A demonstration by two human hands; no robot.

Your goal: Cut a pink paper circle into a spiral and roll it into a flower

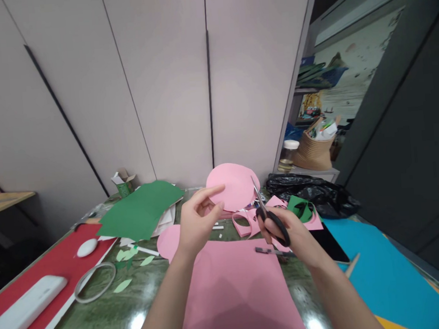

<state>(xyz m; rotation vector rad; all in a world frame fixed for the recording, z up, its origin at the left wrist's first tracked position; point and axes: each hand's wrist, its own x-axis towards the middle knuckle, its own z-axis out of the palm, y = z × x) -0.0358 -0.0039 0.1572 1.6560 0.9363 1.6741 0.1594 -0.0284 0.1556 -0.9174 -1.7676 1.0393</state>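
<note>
My left hand (202, 213) pinches the near left edge of a rounded pink paper piece (234, 183), held up above the table. In my right hand (278, 228) is a pair of scissors (261, 201) with black handles, its blades pointing up at the right edge of that paper. Whether the blades touch it I cannot tell. Below my hands lies a large pink sheet (239, 283), with a dark pen (272, 251) across its far right corner. Another round pink piece (168, 243) rests left of my left wrist, and pink offcuts (246, 223) with curved holes lie beyond the sheet.
Green paper (142, 210), small leaf shapes (122, 285), a roll of tape (96, 298) and a white mouse (87, 247) lie left. A black plastic bag (311, 190) and blue paper (392, 267) are right. Tall cabinet doors (169, 88) stand behind the table.
</note>
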